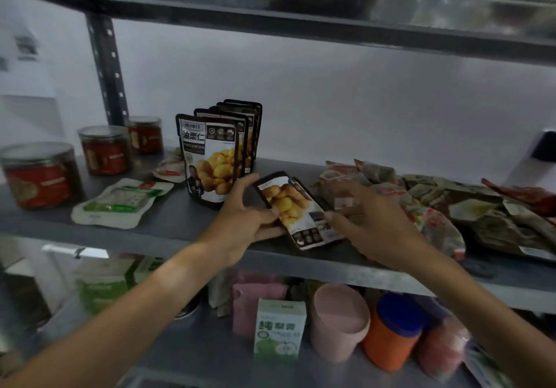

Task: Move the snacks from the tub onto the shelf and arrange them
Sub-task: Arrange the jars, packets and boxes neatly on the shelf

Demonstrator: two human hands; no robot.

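Left hand grips a chestnut pouch lying tilted on the shelf near frame centre; the fingers curl over its far edge, thumb on its near face. Right hand is at 3 o'clock of that pouch, fingers loosely spread and blurred; the thumb tip is at the pouch's right edge, contact hard to judge. The pouch's lower corner hangs at the shelf's front lip.

At 11 o'clock of the held pouch, a row of upright chestnut pouches stands front to back; only the first face is readable, those behind mostly hidden. At 9 o'clock lies a flat green-and-white packet. Further toward 9–10 o'clock stand three red-labelled jars, the nearest cut slightly by the left frame edge. A small white-and-red sachet lies partly hidden behind the pouch row.

At 3 o'clock, a heap of small wrapped snacks runs to the right edge, blurred, individual pieces hard to separate; the right hand covers part of it.

On the lower shelf at 6 o'clock: a green-and-white carton, a pink cup, an orange jar with a blue lid, and pink bags, partly blocked by the arms. The tub is not in frame.
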